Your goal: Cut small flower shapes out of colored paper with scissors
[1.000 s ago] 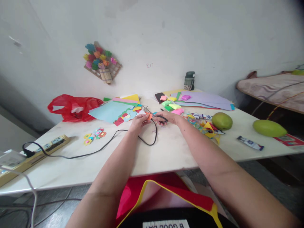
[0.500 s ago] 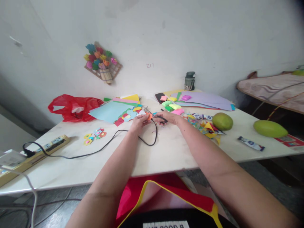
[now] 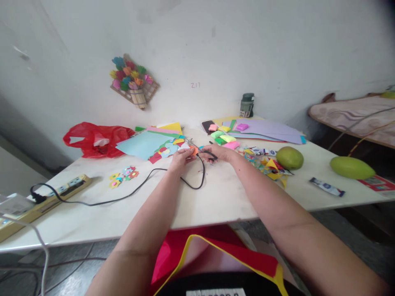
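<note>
My left hand (image 3: 182, 158) pinches a small piece of orange paper (image 3: 194, 150) above the middle of the table. Closed around the black handles of a pair of scissors (image 3: 211, 154) is my right hand (image 3: 222, 152), just to the right of the paper. The metal blades point away to the left, up against the orange piece; whether they are apart is too small to tell. Cut paper shapes (image 3: 166, 149) in several colours lie left of my left hand. Small paper flowers (image 3: 124, 176) sit nearer the front left.
A black cord (image 3: 145, 187) runs from the power strip (image 3: 74, 185) and loops below my hands. Packs of soft clay (image 3: 226, 139), paper scraps (image 3: 268, 166), two green fruits (image 3: 289, 158), a glue tube (image 3: 327, 187) and coloured sheets (image 3: 271, 129) lie rightward. A red bag (image 3: 115, 137) stands back left.
Both hands stay in almost the same place, with the orange paper and the scissors still held. The whole view has shifted very slightly.
</note>
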